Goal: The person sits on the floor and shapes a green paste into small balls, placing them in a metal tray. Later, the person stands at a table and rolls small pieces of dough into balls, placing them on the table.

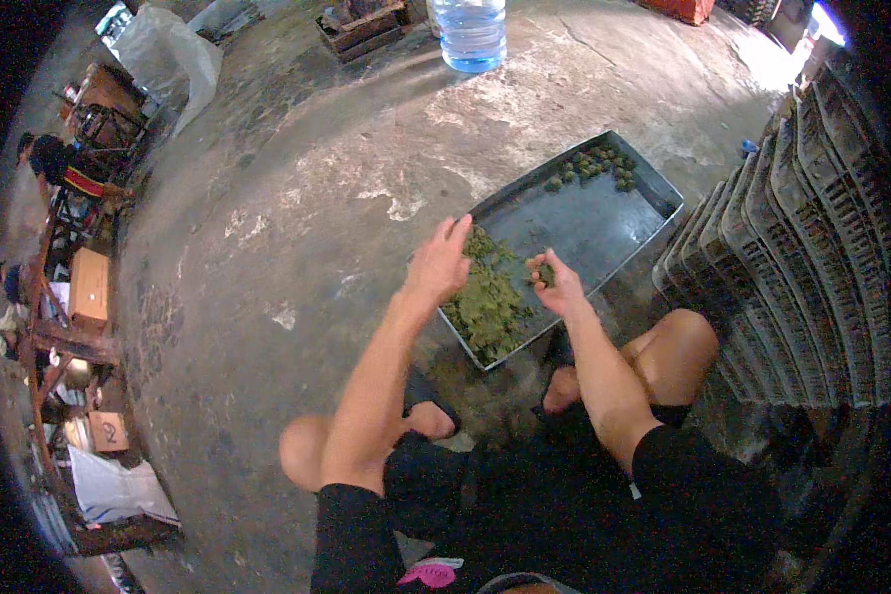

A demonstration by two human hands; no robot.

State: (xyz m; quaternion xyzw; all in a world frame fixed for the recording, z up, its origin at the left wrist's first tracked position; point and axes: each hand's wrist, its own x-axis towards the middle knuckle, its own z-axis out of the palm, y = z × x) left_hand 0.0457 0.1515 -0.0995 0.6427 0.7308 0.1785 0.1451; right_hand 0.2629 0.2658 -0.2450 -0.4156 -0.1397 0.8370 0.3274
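Note:
A rectangular metal tray [632, 243] lies on the concrete floor before me. Loose, crumbly green material [486, 304] is heaped at its near left end, and several small greenish balls [598, 163] sit at the far end. Over the tray's left edge, beside the heap, my left hand [439, 260] is raised with its fingers apart, and nothing shows in it. My right hand [555, 284] is above the middle of the tray, its fingers curled around a small green clump [546, 275].
Stacked dark plastic crates or trays [772, 252] rise at the right. A large water bottle [472, 37] and a wooden box [364, 33] stand beyond the tray. Along the left is a wooden shelf with cardboard boxes [89, 286]; a person [56, 160] is near it.

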